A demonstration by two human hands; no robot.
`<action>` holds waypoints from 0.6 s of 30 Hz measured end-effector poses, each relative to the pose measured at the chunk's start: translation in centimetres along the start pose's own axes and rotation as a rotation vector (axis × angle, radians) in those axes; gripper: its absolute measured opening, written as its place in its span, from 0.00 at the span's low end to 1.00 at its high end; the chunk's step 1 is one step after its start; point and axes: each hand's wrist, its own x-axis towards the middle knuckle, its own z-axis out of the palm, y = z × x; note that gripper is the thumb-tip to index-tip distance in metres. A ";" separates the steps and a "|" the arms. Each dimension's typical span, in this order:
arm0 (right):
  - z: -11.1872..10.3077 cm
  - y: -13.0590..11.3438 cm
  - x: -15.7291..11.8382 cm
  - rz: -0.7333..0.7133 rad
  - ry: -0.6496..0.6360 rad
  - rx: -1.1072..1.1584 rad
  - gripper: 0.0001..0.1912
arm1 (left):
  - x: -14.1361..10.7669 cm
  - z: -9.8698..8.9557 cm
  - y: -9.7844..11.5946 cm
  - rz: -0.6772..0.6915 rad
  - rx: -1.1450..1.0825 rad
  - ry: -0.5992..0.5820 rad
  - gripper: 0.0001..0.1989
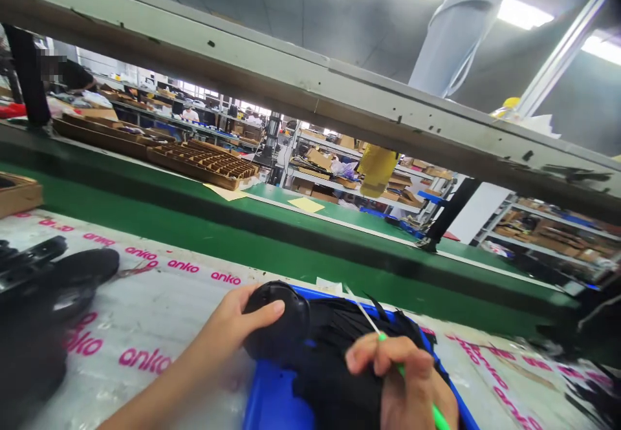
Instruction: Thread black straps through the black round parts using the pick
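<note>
My left hand (252, 317) grips a round black disc-shaped part (279, 333), its thumb lying across the face. In my right hand (402, 368) is a screwdriver (383, 335) with a green handle and a thin metal shaft, which points up and to the left. Both hands are over a blue bin (274, 397). Inside the bin lies a heap of thin black pieces (339, 352); their exact kind I cannot make out. The screwdriver's tip is apart from the round part.
Blurred black parts (33, 326) lie on the left of the plastic-covered table (194, 301). Behind it runs a green conveyor belt (194, 216), with a divided cardboard tray (204, 161) beyond. A shelf beam (310, 74) crosses overhead. More black pieces (592, 391) lie at right.
</note>
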 end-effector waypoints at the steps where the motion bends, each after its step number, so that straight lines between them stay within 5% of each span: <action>1: 0.2 0.1 0.1 -0.026 -0.010 -0.047 0.19 | -0.1 0.2 0.0 -0.017 -0.027 -0.015 0.14; 8: 1.6 1.5 -0.1 0.326 -0.336 -0.100 0.15 | -0.8 1.0 -0.6 -0.081 -0.146 -0.200 0.11; 12: 1.4 2.0 -0.6 0.258 -0.291 -0.272 0.10 | -0.6 0.7 -1.2 -0.085 -0.086 -0.201 0.15; 18: 0.8 2.0 0.1 0.288 -0.426 -0.330 0.08 | -0.5 0.6 -1.4 -0.104 0.005 -0.229 0.20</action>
